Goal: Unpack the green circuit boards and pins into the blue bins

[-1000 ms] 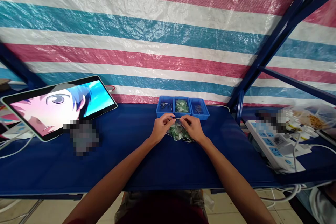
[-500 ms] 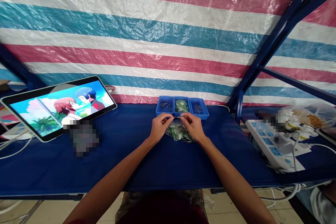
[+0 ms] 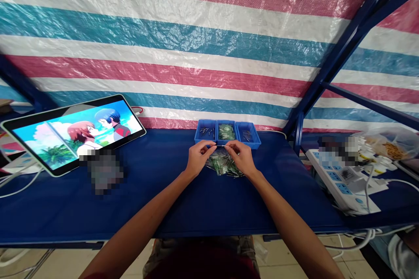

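Note:
Between my two hands lies a thin metal rod [image 3: 220,145], level, one end in each pinch. My left hand [image 3: 200,157] closes on its left end with thumb and forefinger, and my right hand [image 3: 241,156] pinches the right end. Just beneath them a pile of small green and metal pieces [image 3: 223,165] rests on clear plastic, partly covered by my right hand. Right behind the fingers stand three joined blue bins: the left bin [image 3: 205,131] and right bin [image 3: 248,134] hold thin metal pieces, the middle bin [image 3: 226,131] holds green ones.
A tablet [image 3: 75,133] showing a cartoon leans at the left, beside a blurred-out object [image 3: 106,172]. At the right lie a white power strip [image 3: 337,178], cables and a clear bag [image 3: 393,144]. Blue frame bars and a striped sheet [image 3: 183,43] stand behind the blue table [image 3: 137,200].
My left hand has shifted very slightly to the left, and a little more of the rod shows between my fingers. My right hand looks unmoved.

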Available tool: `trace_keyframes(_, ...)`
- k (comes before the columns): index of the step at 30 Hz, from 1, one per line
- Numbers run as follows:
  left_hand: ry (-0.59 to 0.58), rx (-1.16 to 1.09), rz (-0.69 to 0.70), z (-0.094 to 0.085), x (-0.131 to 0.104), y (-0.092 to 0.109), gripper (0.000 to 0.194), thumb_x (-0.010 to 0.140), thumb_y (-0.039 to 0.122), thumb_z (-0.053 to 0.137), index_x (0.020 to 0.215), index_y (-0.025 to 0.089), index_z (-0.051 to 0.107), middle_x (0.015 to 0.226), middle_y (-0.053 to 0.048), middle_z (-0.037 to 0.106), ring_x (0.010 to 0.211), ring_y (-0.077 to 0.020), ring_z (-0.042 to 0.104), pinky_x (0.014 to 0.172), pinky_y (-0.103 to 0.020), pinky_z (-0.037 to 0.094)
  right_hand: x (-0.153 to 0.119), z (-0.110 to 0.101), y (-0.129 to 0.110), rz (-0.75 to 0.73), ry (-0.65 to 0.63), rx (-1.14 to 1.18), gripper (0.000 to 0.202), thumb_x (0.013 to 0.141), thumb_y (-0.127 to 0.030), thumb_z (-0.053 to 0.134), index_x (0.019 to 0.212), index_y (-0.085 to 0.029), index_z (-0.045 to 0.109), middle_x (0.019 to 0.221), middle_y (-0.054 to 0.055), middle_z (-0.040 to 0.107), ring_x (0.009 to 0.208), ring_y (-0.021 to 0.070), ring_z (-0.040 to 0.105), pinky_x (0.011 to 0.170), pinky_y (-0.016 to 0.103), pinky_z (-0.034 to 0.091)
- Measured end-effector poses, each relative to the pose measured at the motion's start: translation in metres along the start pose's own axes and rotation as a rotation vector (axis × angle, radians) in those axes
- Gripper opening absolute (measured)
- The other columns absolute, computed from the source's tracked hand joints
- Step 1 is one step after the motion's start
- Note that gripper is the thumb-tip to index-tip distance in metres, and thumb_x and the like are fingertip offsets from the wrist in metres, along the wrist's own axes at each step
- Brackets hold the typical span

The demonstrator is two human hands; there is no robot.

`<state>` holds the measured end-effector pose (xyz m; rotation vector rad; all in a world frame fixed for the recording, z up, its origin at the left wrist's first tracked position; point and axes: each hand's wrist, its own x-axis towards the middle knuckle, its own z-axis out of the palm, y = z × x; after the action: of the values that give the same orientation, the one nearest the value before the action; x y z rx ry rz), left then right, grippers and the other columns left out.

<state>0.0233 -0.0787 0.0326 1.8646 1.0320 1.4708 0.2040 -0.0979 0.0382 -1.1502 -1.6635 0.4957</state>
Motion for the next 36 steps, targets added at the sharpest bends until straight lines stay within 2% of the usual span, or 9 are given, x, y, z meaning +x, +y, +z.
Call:
trace_keyframes(7, -0.038, 0.004, 0.005, -0.0011, 0.0003, -0.0004, 0.023, 0.083, 0.038, 0.061, 0.078, 0.016, 0.065, 0.074, -0.002, 0.064, 0.049, -0.0079, 0.048, 0.047, -0.020, 0.039, 0.0002, -0.0012, -0.0019, -0.005, -0.030, -0.039, 0.031, 0.090, -0.043, 0.048, 0.079, -0.018, 0.061, 0.064, 0.001, 0.059, 0.055, 0.0132, 0.050, 0.057, 0.025, 0.040)
trace_keyframes(10, -0.083, -0.005, -0.029, -0.0011, -0.0007, -0.0004, 0.025, 0.085, 0.040, 0.058, 0.079, 0.016, 0.062, 0.059, 0.002, 0.055, 0.047, -0.0086, 0.047, 0.047, -0.020, 0.039, 0.0002, -0.0017, -0.0032, 0.006, -0.050, -0.034, 0.034, 0.092, -0.043, 0.045, 0.073, -0.018, 0.059, 0.060, 0.000, 0.056, 0.053, 0.0133, 0.049, 0.056, 0.025, 0.039)
trace_keyframes(13, -0.117, -0.064, -0.087, -0.0012, -0.0013, 0.0009, 0.027, 0.087, 0.041, 0.054, 0.079, 0.016, 0.059, 0.049, 0.005, 0.044, 0.044, -0.0085, 0.044, 0.047, -0.020, 0.037, 0.0002, -0.0011, -0.0037, 0.034, -0.049, 0.021, 0.030, 0.089, -0.045, 0.049, 0.083, -0.018, 0.062, 0.067, 0.001, 0.060, 0.054, 0.0132, 0.051, 0.055, 0.025, 0.041)
trace_keyframes(17, -0.138, -0.148, -0.148, -0.0019, -0.0007, 0.0043, 0.029, 0.088, 0.042, 0.053, 0.077, 0.015, 0.058, 0.047, 0.006, 0.043, 0.042, -0.0072, 0.042, 0.046, -0.019, 0.035, 0.0005, -0.0004, -0.0038, 0.040, -0.035, 0.074, 0.031, 0.085, -0.043, 0.056, 0.103, -0.018, 0.061, 0.079, 0.003, 0.063, 0.052, 0.0117, 0.051, 0.053, 0.025, 0.043)
trace_keyframes(20, -0.167, -0.182, -0.169, -0.0021, -0.0006, 0.0063, 0.030, 0.087, 0.043, 0.054, 0.075, 0.016, 0.058, 0.046, 0.006, 0.043, 0.042, -0.0070, 0.041, 0.046, -0.019, 0.035, 0.0002, -0.0002, -0.0022, 0.015, -0.034, 0.060, 0.028, 0.087, -0.043, 0.054, 0.098, -0.018, 0.063, 0.081, 0.004, 0.063, 0.054, 0.0123, 0.053, 0.054, 0.025, 0.044)
trace_keyframes(24, -0.167, -0.208, -0.170, -0.0013, -0.0011, 0.0051, 0.031, 0.086, 0.043, 0.056, 0.074, 0.015, 0.060, 0.051, 0.004, 0.051, 0.042, -0.0065, 0.042, 0.045, -0.019, 0.036, -0.0003, 0.0003, 0.0013, -0.027, -0.026, 0.021, 0.028, 0.090, -0.043, 0.051, 0.083, -0.019, 0.064, 0.080, 0.005, 0.064, 0.057, 0.0130, 0.054, 0.057, 0.026, 0.045)
trace_keyframes(28, -0.074, -0.181, -0.135, 0.0016, -0.0016, 0.0006, 0.031, 0.081, 0.044, 0.063, 0.082, 0.014, 0.069, 0.065, -0.002, 0.064, 0.044, -0.0071, 0.045, 0.044, -0.020, 0.039, -0.0003, 0.0008, 0.0020, -0.018, -0.029, 0.006, 0.029, 0.091, -0.043, 0.049, 0.083, -0.019, 0.063, 0.075, 0.003, 0.062, 0.056, 0.0132, 0.054, 0.057, 0.026, 0.044)
trace_keyframes(33, 0.001, -0.113, -0.078, 0.0056, -0.0035, 0.0002, 0.026, 0.077, 0.040, 0.069, 0.079, 0.015, 0.073, 0.064, -0.002, 0.066, 0.045, -0.0083, 0.048, 0.043, -0.021, 0.040, -0.0004, 0.0019, 0.0001, -0.019, -0.044, -0.001, 0.029, 0.091, -0.042, 0.048, 0.081, -0.018, 0.062, 0.071, 0.003, 0.061, 0.054, 0.0132, 0.054, 0.057, 0.026, 0.044)
trace_keyframes(36, 0.018, -0.096, -0.045, 0.0062, -0.0043, 0.0023, 0.025, 0.080, 0.040, 0.066, 0.080, 0.015, 0.070, 0.076, -0.005, 0.069, 0.053, -0.0102, 0.056, 0.047, -0.020, 0.044, -0.0007, 0.0027, -0.0009, -0.014, -0.063, -0.011, 0.031, 0.091, -0.043, 0.047, 0.081, -0.019, 0.064, 0.070, 0.003, 0.062, 0.055, 0.0140, 0.054, 0.057, 0.027, 0.043)
